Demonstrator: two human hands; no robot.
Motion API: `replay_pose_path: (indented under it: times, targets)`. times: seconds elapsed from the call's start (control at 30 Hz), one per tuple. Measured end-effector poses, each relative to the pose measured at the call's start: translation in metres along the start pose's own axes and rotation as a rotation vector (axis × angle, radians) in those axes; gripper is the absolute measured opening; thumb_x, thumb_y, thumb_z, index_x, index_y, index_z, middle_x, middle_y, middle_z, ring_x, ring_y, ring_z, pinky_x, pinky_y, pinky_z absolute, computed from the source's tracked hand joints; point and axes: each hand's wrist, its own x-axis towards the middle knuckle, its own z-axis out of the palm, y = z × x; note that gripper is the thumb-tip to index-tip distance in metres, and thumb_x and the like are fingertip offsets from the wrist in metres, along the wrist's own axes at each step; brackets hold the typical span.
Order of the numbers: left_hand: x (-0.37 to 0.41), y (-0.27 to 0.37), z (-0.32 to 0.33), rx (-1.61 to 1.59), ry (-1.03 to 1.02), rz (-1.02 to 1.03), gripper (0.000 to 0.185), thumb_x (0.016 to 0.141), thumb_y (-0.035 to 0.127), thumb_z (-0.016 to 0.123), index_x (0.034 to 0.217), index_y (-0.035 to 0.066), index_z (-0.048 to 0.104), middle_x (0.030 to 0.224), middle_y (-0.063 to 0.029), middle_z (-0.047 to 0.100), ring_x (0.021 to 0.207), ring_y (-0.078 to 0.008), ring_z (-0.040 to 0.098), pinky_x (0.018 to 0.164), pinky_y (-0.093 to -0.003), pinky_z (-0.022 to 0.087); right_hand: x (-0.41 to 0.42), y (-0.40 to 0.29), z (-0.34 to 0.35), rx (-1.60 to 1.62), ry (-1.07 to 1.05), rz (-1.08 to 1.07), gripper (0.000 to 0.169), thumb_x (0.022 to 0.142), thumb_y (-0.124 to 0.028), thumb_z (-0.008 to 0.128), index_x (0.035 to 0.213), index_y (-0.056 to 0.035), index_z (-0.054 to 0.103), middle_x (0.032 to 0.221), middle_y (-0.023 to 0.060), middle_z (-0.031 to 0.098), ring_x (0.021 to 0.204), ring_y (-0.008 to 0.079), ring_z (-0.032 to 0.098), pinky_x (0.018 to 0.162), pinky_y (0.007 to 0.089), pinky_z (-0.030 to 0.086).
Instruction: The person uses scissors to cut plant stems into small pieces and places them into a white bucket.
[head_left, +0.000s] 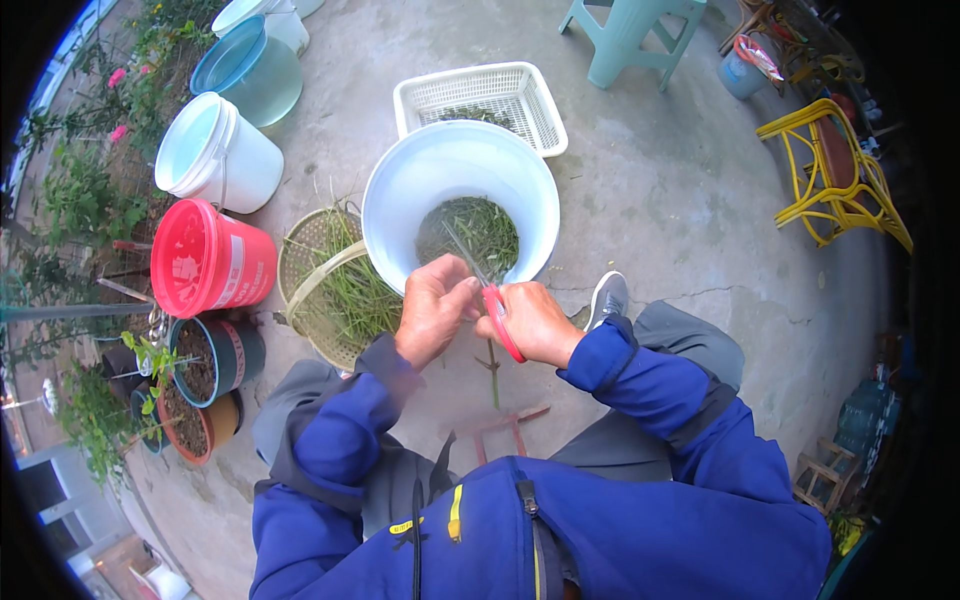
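My right hand (538, 322) grips a pair of scissors (495, 304) with red handles. Their blades point away from me over the near rim of a pale bucket (386, 199). Close on its left, my left hand (437, 313) has its thumb and fingers pinched on a green plant stem (493, 379). The stem's lower end hangs down between my hands, while its upper part is hidden by them. Chopped green cuttings (487, 232) cover the bucket's bottom. Left of the bucket stands a woven basket (304, 232) with a handle, heaped with long green stems (356, 292).
Behind the bucket sits a white plastic basket (551, 112) with some greens. A red bucket (247, 262), a white bucket (255, 165) and potted plants (225, 427) line the left. A green stool (630, 37) and a yellow-framed chair (817, 210) stand at the far right.
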Motion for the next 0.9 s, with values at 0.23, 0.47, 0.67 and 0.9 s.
replay_pose_path:
  times: [0.23, 0.47, 0.67, 0.9]
  targets:
    - [0.004, 0.012, -0.003, -0.190, 0.055, -0.033, 0.008, 0.094, 0.008, 0.061, 0.096, 0.001, 0.060, 0.083, -0.0079, 0.067, 0.070, -0.0137, 0.066, 0.061, -0.0255, 0.054, 0.007, 0.007, -0.015, 0.269, 0.031, 0.054, 0.042, 0.075, -0.039, 0.074, 0.070, 0.0017, 0.064, 0.060, 0.0188, 0.060, 0.058, 0.0324, 0.060, 0.059, 0.0434, 0.046]
    - [0.011, 0.022, -0.012, -0.271, 0.183, -0.010, 0.012, 0.089, 0.006, 0.066, 0.098, -0.001, 0.062, 0.083, -0.0090, 0.067, 0.069, -0.0166, 0.066, 0.056, -0.0259, 0.052, -0.002, 0.005, -0.016, 0.131, 0.006, -0.031, 0.053, 0.077, -0.049, 0.075, 0.066, 0.0007, 0.060, 0.061, 0.0171, 0.060, 0.059, 0.0318, 0.059, 0.060, 0.0432, 0.045]
    - [0.011, 0.018, -0.014, -0.221, 0.167, -0.004, 0.009, 0.090, 0.005, 0.068, 0.094, 0.000, 0.061, 0.081, -0.0094, 0.068, 0.068, -0.0152, 0.067, 0.055, -0.0237, 0.053, -0.003, 0.004, -0.016, 0.075, -0.053, -0.039, 0.054, 0.077, -0.050, 0.075, 0.064, 0.0006, 0.059, 0.059, 0.0166, 0.059, 0.057, 0.0324, 0.057, 0.059, 0.0434, 0.044]
    - [0.010, 0.016, -0.014, -0.206, 0.092, -0.041, 0.011, 0.089, 0.008, 0.068, 0.094, 0.000, 0.062, 0.081, -0.0088, 0.068, 0.068, -0.0146, 0.067, 0.053, -0.0233, 0.050, 0.001, 0.008, -0.015, 0.205, -0.079, -0.060, 0.049, 0.080, -0.043, 0.074, 0.064, 0.0017, 0.060, 0.053, 0.0106, 0.052, 0.051, 0.0214, 0.050, 0.053, 0.0381, 0.040]
